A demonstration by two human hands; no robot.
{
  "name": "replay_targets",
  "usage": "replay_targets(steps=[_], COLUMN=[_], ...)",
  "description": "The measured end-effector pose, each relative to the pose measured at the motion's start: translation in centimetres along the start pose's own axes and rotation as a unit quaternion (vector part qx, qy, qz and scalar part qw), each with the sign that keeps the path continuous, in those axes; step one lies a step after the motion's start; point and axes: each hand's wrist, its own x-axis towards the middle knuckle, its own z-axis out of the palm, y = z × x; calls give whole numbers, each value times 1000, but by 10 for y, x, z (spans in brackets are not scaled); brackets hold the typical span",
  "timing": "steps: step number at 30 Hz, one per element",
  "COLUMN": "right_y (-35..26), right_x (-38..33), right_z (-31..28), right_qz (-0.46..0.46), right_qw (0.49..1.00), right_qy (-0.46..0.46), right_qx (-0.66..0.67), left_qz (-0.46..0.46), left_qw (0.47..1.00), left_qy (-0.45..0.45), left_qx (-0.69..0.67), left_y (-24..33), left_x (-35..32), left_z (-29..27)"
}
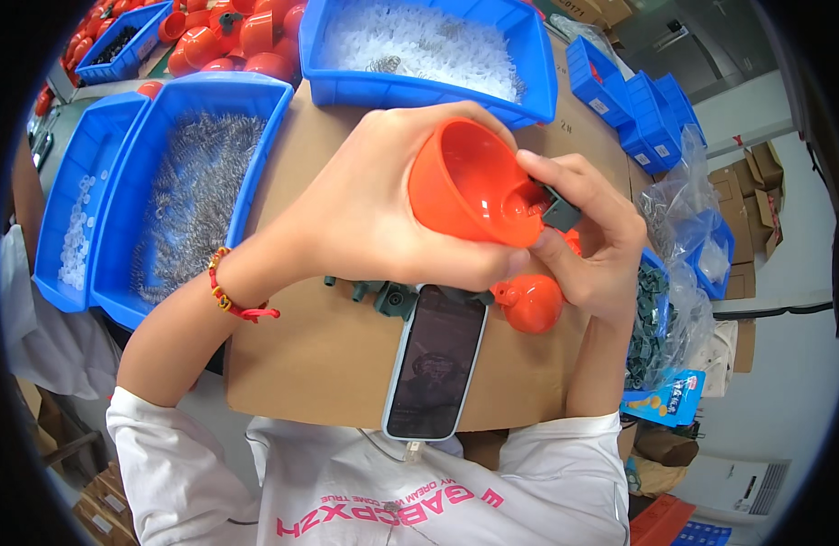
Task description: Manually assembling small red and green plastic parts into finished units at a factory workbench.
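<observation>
My left hand (392,200) is wrapped round an orange-red plastic cup (437,187), holding it tilted so that its hollow inside shows. At the cup's right rim my right hand (587,227) pinches a small dark green plastic part (561,211) between thumb and fingers. That green part touches or lies just inside the cup's edge. Below the hands, a rounded orange-red piece (532,303) rests on the brown tabletop. Several dark green fittings (392,298) lie beside it, partly hidden by my left hand.
A phone (437,362) with a cable lies at the table's near edge. Blue bins hold springs (196,200), small white parts (419,50) and green parts (645,328). Orange-red cups (246,41) are heaped at the back left. Clear plastic bags (678,246) hang at the right.
</observation>
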Motion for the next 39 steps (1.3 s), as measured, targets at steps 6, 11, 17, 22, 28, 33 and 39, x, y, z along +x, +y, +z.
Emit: replay_targets(steps=[6,11,17,22,28,33,39], right_y=[3,2,-2,-24,-41,-35,-11], right_x=[-3,-7,-1,-19,-56,-97,-124], right_z=[12,14,5,-34,-50,-54,-54], right_qz=[-59,-78,-91,-29,57,162,223], right_qw=[994,987,966,958,965,964,959], right_qy=[86,97,127,228,187,151,88], right_qx=[-16,-98,-208,-173,-175,-148,-151], left_qz=[-37,-145,-143,-17,-55,-155,-30], left_qw=[997,983,988,954,888,903,902], left_qy=[19,-28,-10,267,360,289,204], left_qx=[-62,-105,-52,134,280,277,380], left_y=[3,13,21,19,-38,-89,-64], left_x=[2,4,11,48,98,86,55], left_z=[0,-3,-21,-101,-218,-256,-207])
